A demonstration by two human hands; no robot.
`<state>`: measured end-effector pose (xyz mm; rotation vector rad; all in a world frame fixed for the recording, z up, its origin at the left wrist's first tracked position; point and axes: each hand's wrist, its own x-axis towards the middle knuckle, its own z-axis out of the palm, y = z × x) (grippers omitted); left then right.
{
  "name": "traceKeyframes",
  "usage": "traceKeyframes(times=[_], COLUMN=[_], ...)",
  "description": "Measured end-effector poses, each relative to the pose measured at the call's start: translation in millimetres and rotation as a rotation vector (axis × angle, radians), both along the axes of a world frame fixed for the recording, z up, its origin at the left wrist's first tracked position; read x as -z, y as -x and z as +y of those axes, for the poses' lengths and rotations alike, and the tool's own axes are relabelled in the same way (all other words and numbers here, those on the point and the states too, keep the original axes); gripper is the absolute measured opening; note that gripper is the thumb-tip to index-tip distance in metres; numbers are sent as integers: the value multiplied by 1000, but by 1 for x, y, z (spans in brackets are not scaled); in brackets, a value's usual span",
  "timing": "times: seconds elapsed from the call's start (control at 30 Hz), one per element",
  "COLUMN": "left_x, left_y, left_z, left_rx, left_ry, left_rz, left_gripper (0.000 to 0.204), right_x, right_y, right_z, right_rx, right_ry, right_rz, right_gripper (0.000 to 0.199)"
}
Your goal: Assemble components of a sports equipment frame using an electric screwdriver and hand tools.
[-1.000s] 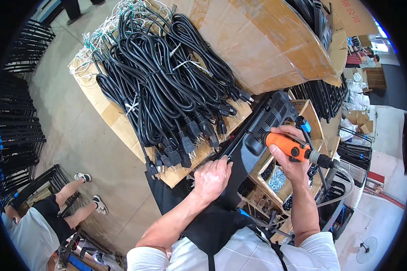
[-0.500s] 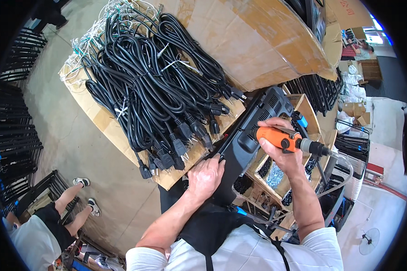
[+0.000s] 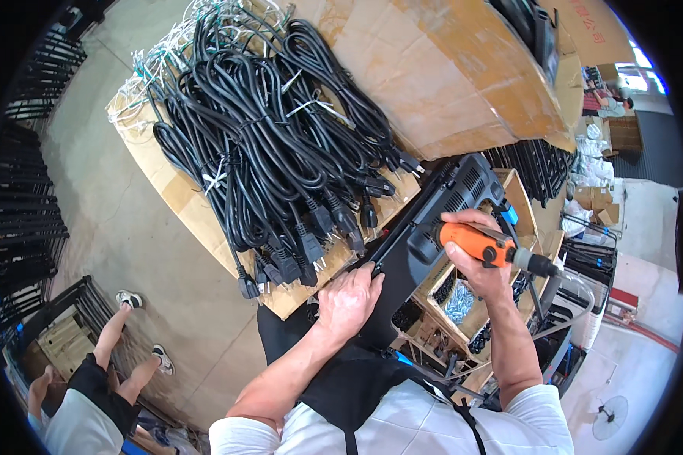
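Beside looped black cords [image 3: 258, 136], holding a fat, round orange tool [image 3: 467, 241] tight in right hand [image 3: 484, 274]. Touching long black plastic panel [image 3: 423, 243] with left hand [image 3: 349, 302]; cannot tell its grip.

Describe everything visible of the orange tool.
The orange tool has a rounded, plastic-looking orange body with dark round parts on its side. Toward its right end come a grey collar and a black connector, with a translucent hose curving away. It slants down rightward in the picture, gripped in the right hand. Its left end is by the black housing; contact and any bit can't be made out.
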<state>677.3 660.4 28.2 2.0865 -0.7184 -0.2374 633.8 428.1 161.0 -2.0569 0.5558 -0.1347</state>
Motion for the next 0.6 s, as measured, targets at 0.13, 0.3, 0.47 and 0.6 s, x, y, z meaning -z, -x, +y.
traceKeyframes(times=[0.13,0.3,0.47,0.6], left_x=[-4,-7,-13,-17], left_y=[-5,-7,-11,-12], left_z=[5,5,1,0], left_rx=[17,63,51,66], left_ry=[-12,-86,-23,-21], left_rz=[69,131,73,73], left_gripper=[30,30,26,26], right_x=[4,8,15,16], right_y=[5,8,22,24], right_z=[0,-2,-11,-9], right_rx=[27,-18,8,52], right_ry=[-13,-5,-19,-32], right_rz=[-31,-51,-106,-122], right_gripper=[46,47,52,55])
